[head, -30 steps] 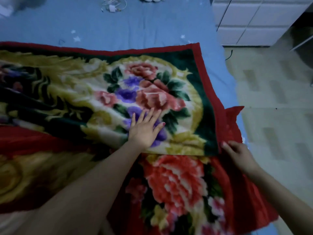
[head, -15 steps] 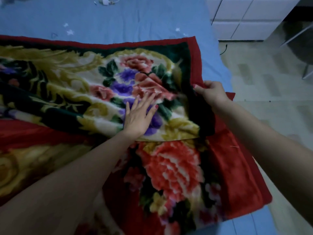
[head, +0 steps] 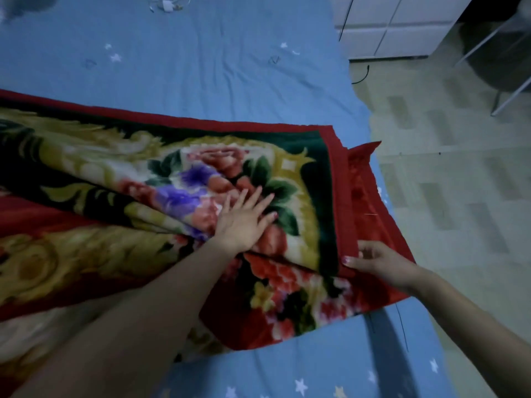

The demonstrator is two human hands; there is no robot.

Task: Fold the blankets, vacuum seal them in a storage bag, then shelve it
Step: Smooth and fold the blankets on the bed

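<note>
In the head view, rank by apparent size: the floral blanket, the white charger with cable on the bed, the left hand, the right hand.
1. Red-bordered floral plush blanket, by far the largest.
2. Left hand and right hand look alike; no ranking between them.
3. Small white charger with cable, smallest, though farthest from the camera.

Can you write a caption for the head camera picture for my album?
Left hand presses flat on a red-bordered floral fleece blanket while right hand pinches its red edge, on a blue star-print bedsheet.
</note>
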